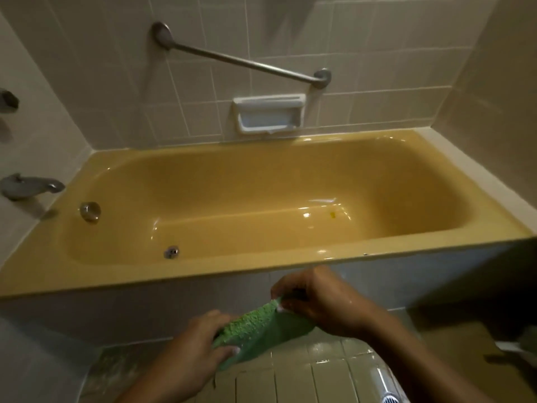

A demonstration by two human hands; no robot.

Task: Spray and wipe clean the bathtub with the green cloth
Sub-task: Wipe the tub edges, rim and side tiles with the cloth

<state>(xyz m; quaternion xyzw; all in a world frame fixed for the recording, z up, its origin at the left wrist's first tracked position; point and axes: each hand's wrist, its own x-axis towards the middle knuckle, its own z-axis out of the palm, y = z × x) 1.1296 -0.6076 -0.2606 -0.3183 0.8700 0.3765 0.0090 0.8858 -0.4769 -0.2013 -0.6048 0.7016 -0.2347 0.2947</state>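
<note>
A mustard-yellow bathtub (290, 258) fills the middle of the view, its inside glossy with wet highlights and a small yellow spot on the floor at the right. The green cloth (258, 330) is stretched between both hands in front of the tub's white outer wall, above the tiled floor. My left hand (191, 344) grips its lower left end. My right hand (316, 298) pinches its upper right end. No spray bottle is in view.
A metal spout (32, 186) and knobs sit on the left wall. The overflow plate (90, 211) and drain (171, 251) are at the tub's left end. A slanted grab bar (241, 61) and soap dish (268, 116) are on the back wall. A floor drain (390, 399) lies below.
</note>
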